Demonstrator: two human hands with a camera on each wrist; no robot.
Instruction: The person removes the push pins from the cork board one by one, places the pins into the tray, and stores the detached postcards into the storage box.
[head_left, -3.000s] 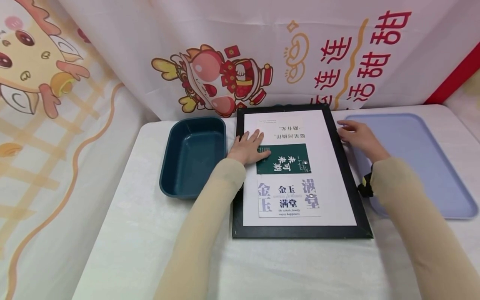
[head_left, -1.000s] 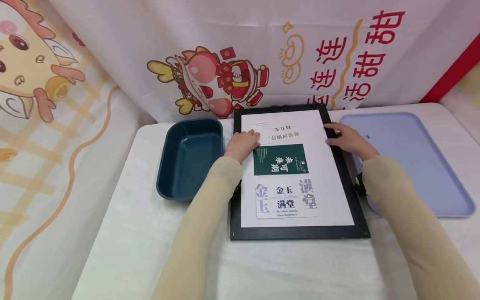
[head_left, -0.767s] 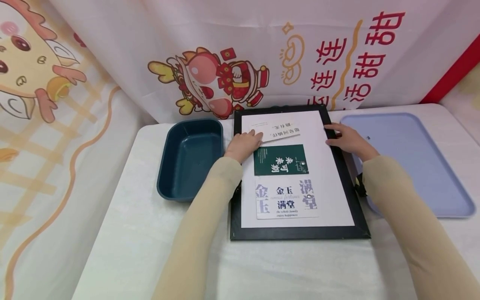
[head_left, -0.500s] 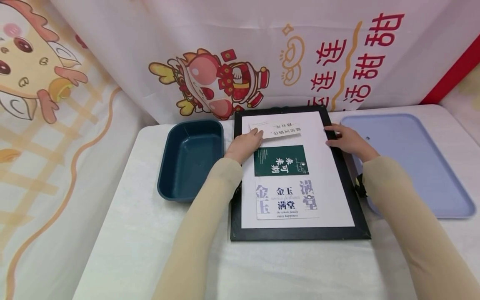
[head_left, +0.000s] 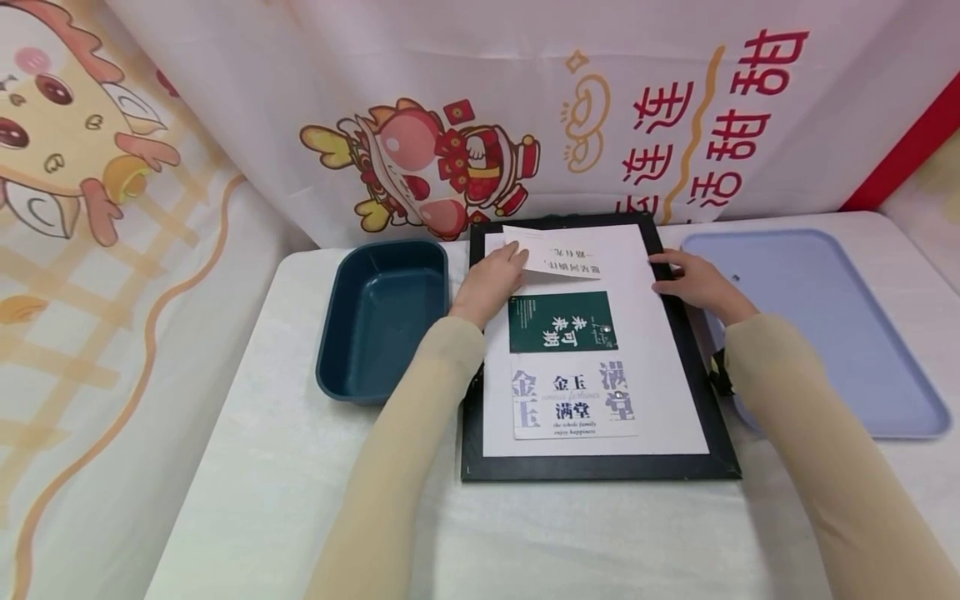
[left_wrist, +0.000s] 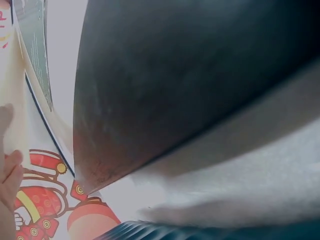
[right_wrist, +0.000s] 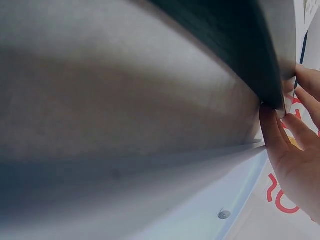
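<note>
A black-bordered picture frame [head_left: 600,467] with a white backing lies on the table. In the head view, my left hand [head_left: 491,283] pinches the left end of a white printed card [head_left: 562,254] near the top; that end is raised and the card bends. Below it a green card [head_left: 561,322] and a white-and-purple card [head_left: 573,412] lie flat, each with a small shiny dot on its right part. My right hand [head_left: 697,283] holds the frame's right edge, some fingers over it and others against its side in the right wrist view. The left wrist view hides the card grip.
A dark teal basin [head_left: 382,325] stands left of the frame. Along the right side lies a light blue tray [head_left: 832,333], partly under my right wrist, with a small round metal piece [right_wrist: 224,214] on it. A printed cloth [head_left: 450,50] hangs behind the table.
My left hand has gone from spread fingers to pinching the top card, whose left end has come up and shifted away from me. My right hand has moved left onto the frame's edge.
</note>
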